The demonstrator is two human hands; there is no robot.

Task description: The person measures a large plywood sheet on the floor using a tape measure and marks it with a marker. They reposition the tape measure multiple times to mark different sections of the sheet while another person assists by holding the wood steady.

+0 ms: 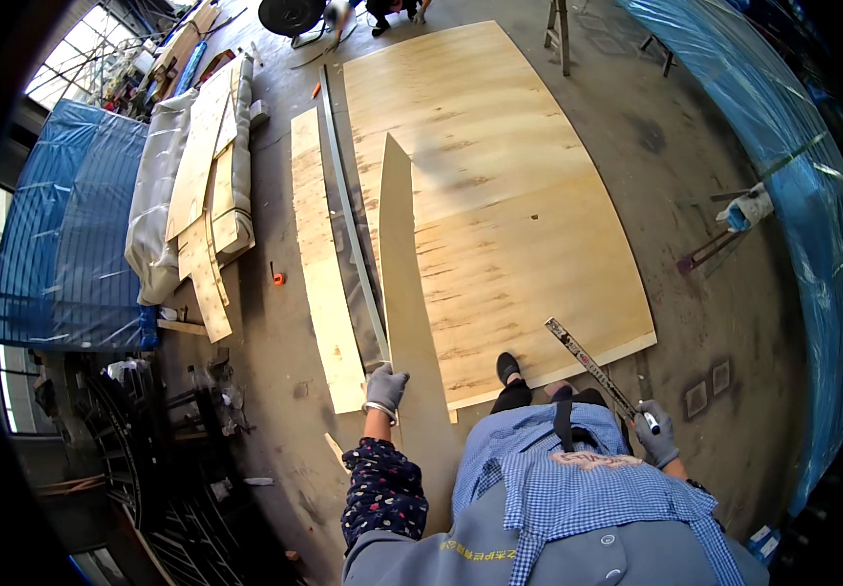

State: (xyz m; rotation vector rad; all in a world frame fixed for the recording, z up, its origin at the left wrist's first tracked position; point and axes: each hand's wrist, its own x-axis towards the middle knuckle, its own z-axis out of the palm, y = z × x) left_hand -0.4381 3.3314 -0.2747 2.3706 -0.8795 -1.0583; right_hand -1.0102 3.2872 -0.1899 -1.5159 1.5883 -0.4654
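My left hand (pixel 386 388) grips the edge of a plywood strip (pixel 410 303) — my right hand (pixel 657 439) holds a ruler (pixel 590 367) and what looks like a marker (pixel 651 423).

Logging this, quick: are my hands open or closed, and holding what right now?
Left hand: closed on a plywood strip's edge.
Right hand: closed around a ruler and apparently a white marker.
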